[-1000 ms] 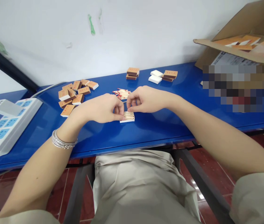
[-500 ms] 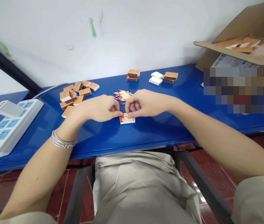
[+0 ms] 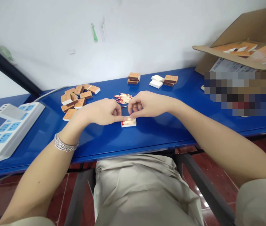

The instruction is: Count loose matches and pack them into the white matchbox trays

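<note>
A white matchbox tray [image 3: 128,121] packed with matches lies on the blue table [image 3: 161,131], red heads towards its left end. My left hand [image 3: 102,111] has its fingertips at the tray's left end. My right hand [image 3: 147,104] pinches at the tray's far edge, fingertips on the matches. A loose heap of red-tipped matches [image 3: 122,99] lies just beyond my hands. Further left sits a pile of orange-labelled matchboxes [image 3: 76,96]. Two small stacks of matchboxes [image 3: 134,78] [image 3: 170,79] and white trays [image 3: 155,82] stand towards the wall.
A white power strip [image 3: 11,128] with blue sockets lies at the table's left, its cable running back along the wall. An open cardboard box [image 3: 238,53] holding orange sleeves stands at the back right, beside a pixelated patch. The table's front edge runs close to my lap.
My left hand has drawn slightly left, uncovering the red match heads at the tray's left end. My right hand's fingers have shifted a little on the matches.
</note>
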`<action>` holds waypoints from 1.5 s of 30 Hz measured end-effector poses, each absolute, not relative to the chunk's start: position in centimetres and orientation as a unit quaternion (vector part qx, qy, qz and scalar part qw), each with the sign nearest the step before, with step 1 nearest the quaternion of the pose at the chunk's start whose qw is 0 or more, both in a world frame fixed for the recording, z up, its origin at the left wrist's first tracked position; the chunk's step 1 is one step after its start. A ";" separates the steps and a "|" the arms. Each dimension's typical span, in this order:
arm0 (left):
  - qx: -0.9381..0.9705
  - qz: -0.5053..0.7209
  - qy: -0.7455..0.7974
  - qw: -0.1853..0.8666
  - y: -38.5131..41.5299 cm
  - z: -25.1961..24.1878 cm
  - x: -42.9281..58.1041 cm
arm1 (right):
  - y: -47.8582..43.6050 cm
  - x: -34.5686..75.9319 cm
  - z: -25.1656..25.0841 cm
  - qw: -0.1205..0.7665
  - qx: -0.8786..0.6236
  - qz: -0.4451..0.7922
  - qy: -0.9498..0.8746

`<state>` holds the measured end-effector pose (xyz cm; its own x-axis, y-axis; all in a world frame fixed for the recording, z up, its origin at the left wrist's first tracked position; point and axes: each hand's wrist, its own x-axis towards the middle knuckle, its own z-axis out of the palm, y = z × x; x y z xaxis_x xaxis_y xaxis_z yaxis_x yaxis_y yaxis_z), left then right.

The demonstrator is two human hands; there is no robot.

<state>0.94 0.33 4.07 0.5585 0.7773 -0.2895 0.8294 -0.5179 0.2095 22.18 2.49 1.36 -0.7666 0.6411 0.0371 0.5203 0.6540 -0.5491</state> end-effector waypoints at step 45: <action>0.896 0.034 0.355 0.263 0.1 1.9 1.9 | 5.9 26.7 2.5 0.146 -0.533 0.113 -0.826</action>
<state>1.91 0.14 1.90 0.7455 0.6544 -0.1265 0.6190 -0.6095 0.4953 26.67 5.87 2.45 -0.3888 0.9134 0.1204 0.8474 0.4058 -0.3424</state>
